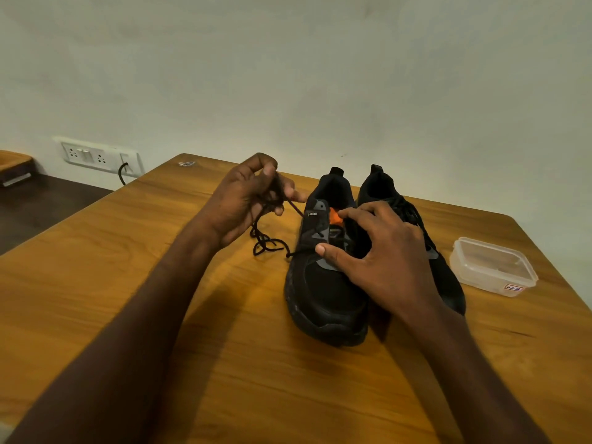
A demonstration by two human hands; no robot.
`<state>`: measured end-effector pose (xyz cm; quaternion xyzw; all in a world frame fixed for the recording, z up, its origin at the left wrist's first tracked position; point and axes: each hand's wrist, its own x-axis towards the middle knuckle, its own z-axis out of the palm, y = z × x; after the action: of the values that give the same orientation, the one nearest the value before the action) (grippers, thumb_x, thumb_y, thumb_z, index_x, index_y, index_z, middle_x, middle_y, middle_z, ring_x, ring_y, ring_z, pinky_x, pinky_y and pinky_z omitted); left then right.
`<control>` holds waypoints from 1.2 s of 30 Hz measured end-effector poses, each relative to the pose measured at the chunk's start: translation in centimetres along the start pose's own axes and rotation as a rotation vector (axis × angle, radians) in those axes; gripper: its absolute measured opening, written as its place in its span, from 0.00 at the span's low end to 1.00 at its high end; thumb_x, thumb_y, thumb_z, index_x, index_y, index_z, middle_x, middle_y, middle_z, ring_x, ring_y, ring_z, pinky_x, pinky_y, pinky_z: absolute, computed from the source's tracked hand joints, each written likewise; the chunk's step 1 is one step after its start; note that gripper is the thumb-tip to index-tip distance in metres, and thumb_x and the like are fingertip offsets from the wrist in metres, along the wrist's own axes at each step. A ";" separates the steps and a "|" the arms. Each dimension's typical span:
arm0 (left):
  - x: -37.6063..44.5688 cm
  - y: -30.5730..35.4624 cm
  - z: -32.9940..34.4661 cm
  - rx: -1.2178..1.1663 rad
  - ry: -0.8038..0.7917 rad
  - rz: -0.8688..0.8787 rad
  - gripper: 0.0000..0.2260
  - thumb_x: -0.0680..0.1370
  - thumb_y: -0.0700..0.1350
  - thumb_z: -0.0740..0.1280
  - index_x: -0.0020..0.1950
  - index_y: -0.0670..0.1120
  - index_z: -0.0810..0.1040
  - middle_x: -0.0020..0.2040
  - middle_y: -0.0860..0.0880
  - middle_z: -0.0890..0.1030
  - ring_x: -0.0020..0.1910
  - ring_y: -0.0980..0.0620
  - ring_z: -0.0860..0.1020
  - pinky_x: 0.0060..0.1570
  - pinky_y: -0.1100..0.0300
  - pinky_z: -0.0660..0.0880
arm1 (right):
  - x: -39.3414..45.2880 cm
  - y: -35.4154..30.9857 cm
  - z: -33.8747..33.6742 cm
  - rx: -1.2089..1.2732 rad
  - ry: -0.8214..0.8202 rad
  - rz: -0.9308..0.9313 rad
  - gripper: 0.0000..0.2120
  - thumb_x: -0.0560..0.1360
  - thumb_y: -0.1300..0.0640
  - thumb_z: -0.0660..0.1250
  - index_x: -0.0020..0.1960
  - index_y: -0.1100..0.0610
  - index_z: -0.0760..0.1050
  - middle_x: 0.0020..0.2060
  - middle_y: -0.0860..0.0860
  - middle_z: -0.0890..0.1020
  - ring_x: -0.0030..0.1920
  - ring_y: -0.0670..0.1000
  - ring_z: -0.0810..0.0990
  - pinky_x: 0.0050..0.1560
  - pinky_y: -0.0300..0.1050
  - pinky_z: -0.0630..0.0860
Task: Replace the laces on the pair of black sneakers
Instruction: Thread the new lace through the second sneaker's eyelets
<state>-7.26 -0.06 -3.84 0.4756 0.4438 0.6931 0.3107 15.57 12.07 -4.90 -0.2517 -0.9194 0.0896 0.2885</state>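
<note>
While the left hand (246,200) pinches the black lace (266,241) pulled off to the side, the right hand (381,251) rests spread-fingered on the left sneaker (323,296), both sneakers sitting mid-table (128,283).

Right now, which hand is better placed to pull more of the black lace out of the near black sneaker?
Probably the left hand: it already pinches the black lace. The right hand rests spread on the left black sneaker, steadying it.

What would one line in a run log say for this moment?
left hand: holds black lace | right hand: steadies left sneaker | right sneaker: laced
</note>
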 end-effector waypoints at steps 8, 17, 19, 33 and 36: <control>0.2 -1.4 1.0 0.625 -0.127 -0.079 0.08 0.79 0.45 0.74 0.54 0.43 0.81 0.48 0.52 0.81 0.44 0.54 0.79 0.44 0.58 0.76 | -0.1 0.0 0.1 -0.003 -0.015 0.015 0.37 0.71 0.23 0.63 0.74 0.42 0.72 0.67 0.43 0.74 0.65 0.47 0.74 0.71 0.56 0.65; 0.0 -1.1 1.1 0.698 -0.201 -0.095 0.02 0.81 0.40 0.70 0.49 0.44 0.78 0.47 0.50 0.81 0.50 0.53 0.80 0.53 0.55 0.75 | 0.0 0.0 0.0 0.006 -0.029 0.025 0.35 0.71 0.24 0.65 0.73 0.39 0.71 0.65 0.43 0.74 0.65 0.46 0.74 0.71 0.57 0.67; -0.1 -1.1 1.3 0.694 -0.201 -0.126 0.04 0.79 0.41 0.73 0.52 0.44 0.80 0.48 0.50 0.82 0.51 0.53 0.81 0.53 0.56 0.75 | 0.0 0.0 -0.1 0.003 -0.034 0.025 0.36 0.71 0.24 0.64 0.73 0.40 0.71 0.65 0.43 0.74 0.64 0.46 0.74 0.70 0.56 0.66; 0.0 -0.4 2.2 0.728 -0.285 -0.057 0.10 0.82 0.29 0.64 0.59 0.35 0.81 0.31 0.68 0.78 0.34 0.70 0.76 0.41 0.76 0.70 | -1.3 -2.5 0.4 -0.032 -0.024 -0.196 0.18 0.79 0.39 0.63 0.66 0.42 0.78 0.51 0.42 0.68 0.54 0.45 0.68 0.54 0.52 0.69; 0.0 -0.4 2.0 0.761 -0.271 -0.053 0.08 0.82 0.31 0.66 0.56 0.38 0.82 0.35 0.66 0.80 0.38 0.68 0.78 0.45 0.73 0.72 | -1.3 -2.9 0.2 -0.072 -0.141 -0.163 0.24 0.78 0.34 0.55 0.68 0.40 0.76 0.51 0.42 0.64 0.54 0.44 0.64 0.54 0.52 0.68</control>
<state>-5.42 0.74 -3.85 0.6321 0.6359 0.4019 0.1860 15.19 8.95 -4.75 -0.1796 -0.9575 0.0501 0.2200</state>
